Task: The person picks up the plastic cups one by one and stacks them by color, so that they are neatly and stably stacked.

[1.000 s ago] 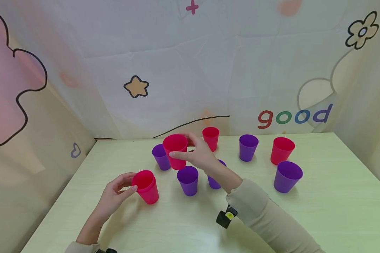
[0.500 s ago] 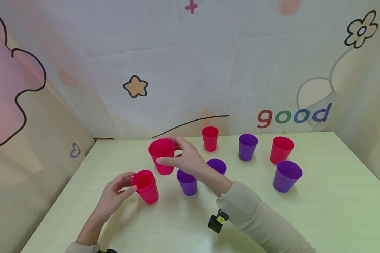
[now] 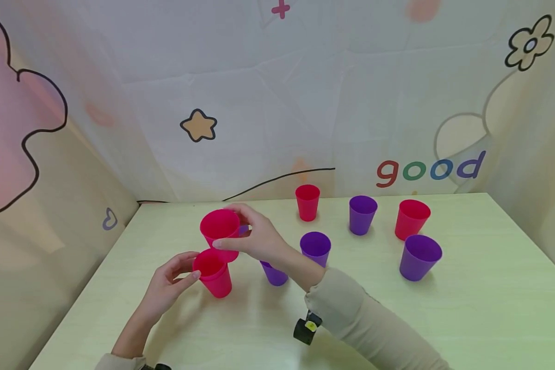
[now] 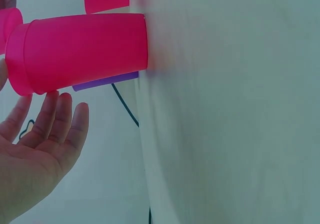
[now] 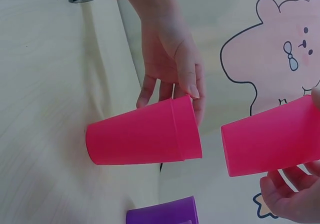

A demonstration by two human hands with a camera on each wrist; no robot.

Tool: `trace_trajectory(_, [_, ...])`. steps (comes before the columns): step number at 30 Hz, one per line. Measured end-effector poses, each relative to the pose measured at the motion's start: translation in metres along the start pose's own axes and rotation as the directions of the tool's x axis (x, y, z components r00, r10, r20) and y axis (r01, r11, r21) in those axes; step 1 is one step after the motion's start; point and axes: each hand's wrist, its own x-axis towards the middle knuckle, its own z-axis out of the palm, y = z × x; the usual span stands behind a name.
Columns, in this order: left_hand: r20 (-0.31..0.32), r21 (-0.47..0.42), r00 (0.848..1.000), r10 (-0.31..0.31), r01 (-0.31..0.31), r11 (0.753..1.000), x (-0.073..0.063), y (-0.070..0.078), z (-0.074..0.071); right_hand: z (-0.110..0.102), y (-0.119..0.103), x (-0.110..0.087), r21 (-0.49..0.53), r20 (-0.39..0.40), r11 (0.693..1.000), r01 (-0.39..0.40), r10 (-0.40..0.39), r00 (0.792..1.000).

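Observation:
My left hand (image 3: 168, 282) holds a stack of nested red cups (image 3: 218, 285) near its rim, thumb on the near side. The stack stands upright on the table; in the left wrist view a double rim shows on the stack (image 4: 85, 49). Between thumb and fingers, my right hand (image 3: 259, 239) grips another red cup (image 3: 219, 223), raised just behind and above the stack's mouth. The right wrist view shows a gap between the base of this held cup (image 5: 272, 136) and the stack's rim. A purple cup (image 3: 243, 229) is mostly hidden behind the right hand.
Two purple cups, one (image 3: 275, 275) partly under the right hand and one (image 3: 315, 245) by the forearm, stand mid-table. Farther back and right are a red cup (image 3: 307, 203), a purple cup (image 3: 362, 216), another red cup (image 3: 411, 220) and a purple cup (image 3: 420, 259). A printed curtain (image 3: 268, 113) hangs behind.
My right hand has carried its red cup leftward and slightly down, from above the purple cups to the left hand's stack. The left hand and stack have stayed in place.

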Motion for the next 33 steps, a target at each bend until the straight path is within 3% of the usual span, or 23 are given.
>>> trace_trajectory(11, [0.006, 0.014, 1.0, -0.003, 0.003, 1.0, -0.001, -0.001, 0.0, 0.014, -0.002, 0.005, -0.02, 0.018, 1.0, 0.021, -0.02, 1.0])
trace_trajectory(23, [0.005, 0.018, 1.0, 0.005, -0.005, 1.0, -0.001, -0.003, 0.0, 0.017, 0.004, 0.012, -0.095, 0.095, 0.993, 0.064, -0.055, 0.994])
trace_trajectory(33, [-0.001, 0.025, 1.0, 0.014, -0.014, 1.0, -0.002, -0.003, 0.0, 0.019, 0.011, 0.013, -0.1, 0.105, 0.992, 0.077, -0.066, 0.992])
